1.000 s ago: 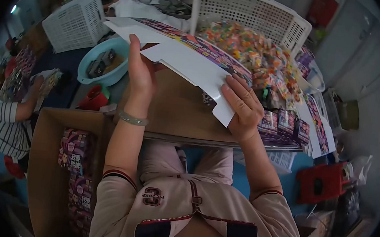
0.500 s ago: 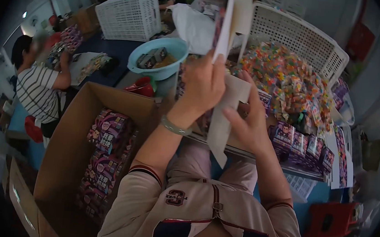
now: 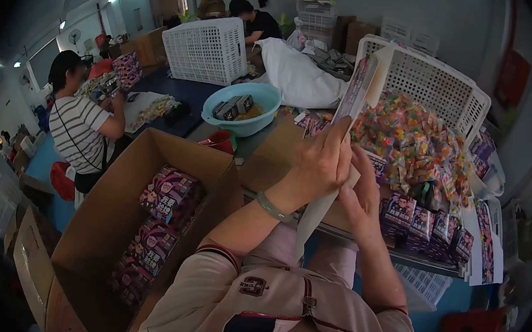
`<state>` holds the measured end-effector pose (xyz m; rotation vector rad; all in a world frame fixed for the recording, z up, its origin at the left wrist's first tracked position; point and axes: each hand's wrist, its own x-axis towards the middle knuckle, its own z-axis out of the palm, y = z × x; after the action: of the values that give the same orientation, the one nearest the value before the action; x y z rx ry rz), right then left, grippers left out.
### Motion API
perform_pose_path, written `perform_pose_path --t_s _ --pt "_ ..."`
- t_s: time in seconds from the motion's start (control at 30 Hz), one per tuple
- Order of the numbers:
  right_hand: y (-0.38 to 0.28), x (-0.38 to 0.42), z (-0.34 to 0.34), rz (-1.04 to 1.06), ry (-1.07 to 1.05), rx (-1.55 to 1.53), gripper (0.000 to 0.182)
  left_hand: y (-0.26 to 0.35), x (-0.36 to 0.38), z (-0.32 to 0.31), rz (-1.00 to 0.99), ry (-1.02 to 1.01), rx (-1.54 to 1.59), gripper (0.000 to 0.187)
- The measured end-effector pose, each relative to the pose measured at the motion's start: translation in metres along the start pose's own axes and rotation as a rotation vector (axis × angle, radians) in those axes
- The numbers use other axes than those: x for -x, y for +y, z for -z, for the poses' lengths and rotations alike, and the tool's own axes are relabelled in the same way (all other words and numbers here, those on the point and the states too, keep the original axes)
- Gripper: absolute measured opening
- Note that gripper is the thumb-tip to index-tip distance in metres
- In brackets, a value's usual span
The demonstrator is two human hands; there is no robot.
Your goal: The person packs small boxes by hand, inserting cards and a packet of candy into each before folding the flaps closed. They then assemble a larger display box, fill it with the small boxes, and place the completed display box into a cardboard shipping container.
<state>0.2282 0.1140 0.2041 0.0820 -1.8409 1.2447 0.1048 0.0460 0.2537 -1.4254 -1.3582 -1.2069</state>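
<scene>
My left hand (image 3: 324,162), with a pale green bangle at the wrist, pinches a printed carton blank (image 3: 357,91) standing on edge over the table. The blank's purple printed face is at the left, and a plain pale flap (image 3: 317,219) hangs below my fingers. My right hand (image 3: 362,198) lies against the blank's right side, thumb and fingers around its lower part. Close by on the right stand several purple printed small boxes (image 3: 423,226). Behind them lies a heap of colourful wrapped packets (image 3: 415,142), spilling from a tipped white basket (image 3: 428,73).
A large open cardboard box (image 3: 98,214) at my left holds purple boxes (image 3: 156,245). Beyond it are a light blue basin (image 3: 244,123), a red cup (image 3: 221,140), a white sack (image 3: 297,73) and another basket (image 3: 203,51). A co-worker in stripes (image 3: 81,126) sits at left.
My hands and the carton blank have shifted right in view, and the blank's flaps are closer together. The view has tilted up, showing more of the room.
</scene>
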Motion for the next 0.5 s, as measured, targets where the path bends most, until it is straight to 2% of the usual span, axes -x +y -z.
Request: perform_pose_path --t_s 0.03,0.1,0.13,0.23,0.37,0.43,0.5 --pt "-0.002 0.004 0.002 0.008 0.010 0.010 0.067 -0.001 -0.001 -0.005 -0.005 0.024 0.016 0.027" --pt "-0.004 0.013 0.005 -0.388 0.138 -0.263 0.058 -0.007 0.000 -0.008 0.036 0.039 0.053 0.027" --pt "-0.001 0.015 0.004 -0.359 0.213 -0.178 0.048 -0.011 0.001 -0.007 0.085 0.042 0.075 0.026" --pt "0.008 0.032 -0.003 -0.257 0.157 -0.011 0.046 -0.017 0.003 -0.011 0.087 0.096 0.097 0.023" --pt "0.014 0.022 -0.018 -0.333 0.200 -0.087 0.039 -0.015 0.006 -0.015 0.027 0.118 0.098 0.022" --pt "0.041 0.000 -0.008 -0.147 0.147 0.138 0.030 -0.017 -0.002 -0.010 -0.032 0.138 0.106 0.022" --pt "0.048 -0.021 0.008 -0.027 0.205 0.265 0.027 -0.024 -0.014 0.000 -0.094 0.163 0.027 0.021"
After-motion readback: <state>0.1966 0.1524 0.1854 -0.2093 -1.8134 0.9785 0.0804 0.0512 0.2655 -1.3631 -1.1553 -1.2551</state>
